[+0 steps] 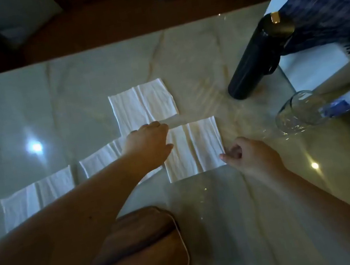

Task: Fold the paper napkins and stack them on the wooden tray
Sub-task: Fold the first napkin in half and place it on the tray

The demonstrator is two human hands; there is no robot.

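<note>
Left hand (148,141) lies flat, fingers spread, on the thin, limp napkin (195,149) while the right hand (251,157) pinches its near right corner, the best hold.

We see a dim, soft, slightly blurred view; two glare spots on the glossy pale marble counter (71,91); edges bow.

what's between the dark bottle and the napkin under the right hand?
Head view: only bare glossy table between the dark bottle and that napkin. The glass sits off to the right, outside that stretch.
</note>
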